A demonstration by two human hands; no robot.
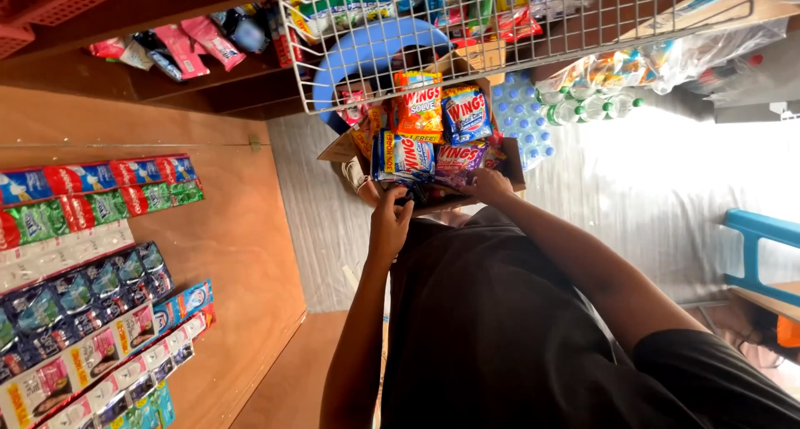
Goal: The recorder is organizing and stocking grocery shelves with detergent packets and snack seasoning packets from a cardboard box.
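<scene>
**Asker:** Where was this, and what surrounded the person?

**Describer:** Shop shelving filled the view, seen from a head camera tilted sharply down. A wooden shelf wall (242,229) ran along the left, hung with strips of small sachets (92,296) in red, green, blue and pink. Overhead hung a white wire basket (500,37) crowded with packets. Beyond it stood a shrink-wrapped pack of water bottles (521,120), and a blue bench (762,237) sat at the far right.

**Asker:** What were the hands doing?

**Describer:** Both reached forward to an open cardboard box (512,166) packed with detergent packets (433,133) in orange, blue and purple. The box sat in front of the person's chest, just under the wire basket. The left hand (390,220) was at the box's near edge, fingers curled and touching the lower rim beside a blue packet. The right hand (487,185) rested against the near right part of the box, fingers bent over the purple packet there. Whether either hand was truly gripping a packet or only pressing against the box, I could not tell.

**Asker:** Anything else?

**Describer:** A dark shirt (517,329) filled the lower middle, with both bare forearms stretching up from it
</scene>
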